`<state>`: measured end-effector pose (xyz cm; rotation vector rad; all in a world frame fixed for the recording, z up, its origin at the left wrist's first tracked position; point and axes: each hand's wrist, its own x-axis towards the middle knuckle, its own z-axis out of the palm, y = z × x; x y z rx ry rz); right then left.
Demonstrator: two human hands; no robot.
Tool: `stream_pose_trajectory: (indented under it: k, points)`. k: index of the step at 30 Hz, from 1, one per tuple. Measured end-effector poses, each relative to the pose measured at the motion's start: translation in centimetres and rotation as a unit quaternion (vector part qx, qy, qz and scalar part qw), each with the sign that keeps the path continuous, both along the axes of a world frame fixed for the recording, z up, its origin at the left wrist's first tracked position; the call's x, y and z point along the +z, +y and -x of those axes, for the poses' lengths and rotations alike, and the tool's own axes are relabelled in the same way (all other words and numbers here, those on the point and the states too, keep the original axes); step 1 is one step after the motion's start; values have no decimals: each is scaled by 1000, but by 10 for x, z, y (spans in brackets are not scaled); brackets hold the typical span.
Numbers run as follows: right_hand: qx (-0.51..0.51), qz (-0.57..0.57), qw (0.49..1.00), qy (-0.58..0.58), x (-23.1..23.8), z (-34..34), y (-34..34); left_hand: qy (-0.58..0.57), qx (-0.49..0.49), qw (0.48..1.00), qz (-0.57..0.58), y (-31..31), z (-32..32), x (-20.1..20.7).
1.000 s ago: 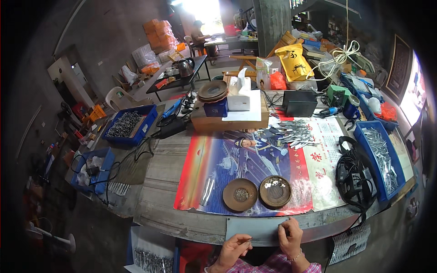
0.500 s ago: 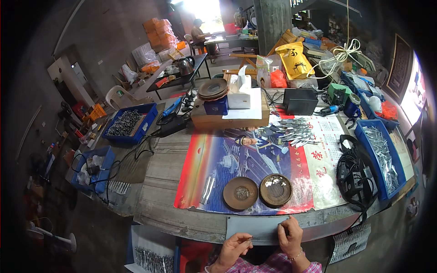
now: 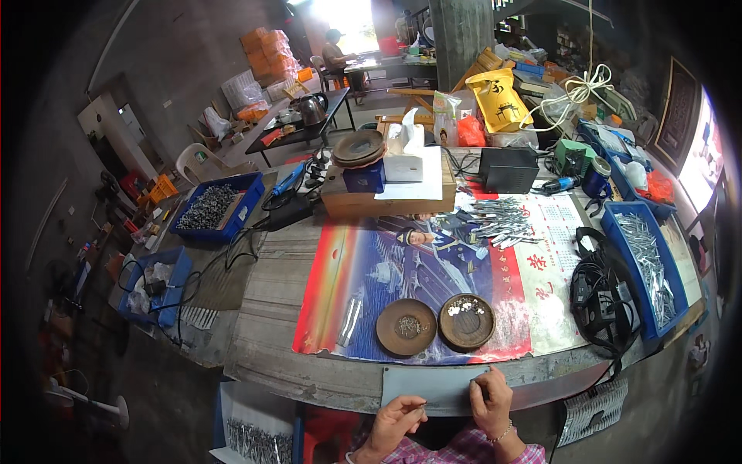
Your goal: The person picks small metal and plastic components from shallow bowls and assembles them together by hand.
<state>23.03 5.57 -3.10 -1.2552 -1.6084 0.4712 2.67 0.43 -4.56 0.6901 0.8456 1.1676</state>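
Note:
My left hand is closed in a pinch at the table's front edge, with something tiny and dark at its fingertips that I cannot make out. To its right, my right hand is also closed, fingers curled and thumb pressed in, over the right end of a pale grey sheet; whatever it may hold is hidden. Just beyond the hands, two round brown dishes stand side by side on a printed poster. The left dish contains small dark bits, the right dish small shiny pale pieces.
A pile of slim metal pieces lies on the poster. At right are black straps and cables and a blue tray of metal pieces. Blue bins line the left; a wooden box stands behind. Another person sits far back.
The whole view has shifted very slightly. Both hands keep nearly the same closed pose and place, and the dishes stay where they were.

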Motion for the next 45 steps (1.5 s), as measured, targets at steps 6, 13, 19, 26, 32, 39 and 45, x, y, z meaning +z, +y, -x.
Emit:
stream_pose_trajectory:
  k: [6, 13, 19, 26, 32, 39, 45]
  points:
    - [3, 1, 1000, -5, 0, 0, 0, 7, 0, 1000, 0, 0, 0, 2]
    - [5, -15, 1000, -9, -2, -1, 1, -8, -16, 1000, -18, -1, 1, -2]
    - [8, -10, 1000, -17, 1, 0, 1, 0, -17, 1000, -12, -1, 2, -1]
    - [8, -8, 1000, -19, 0, 0, 1, 1, -18, 1000, -9, 0, 2, -1]
    - [18, -4, 1000, -14, 5, 2, 1, 0, -9, 1000, -12, -3, 2, 3]
    - [6, -13, 1000, -19, 0, -1, 1, 5, -11, 1000, -10, -1, 0, -2]
    - [5, -14, 1000, -19, 1, 1, 1, 4, -12, 1000, -12, 0, 2, -3]
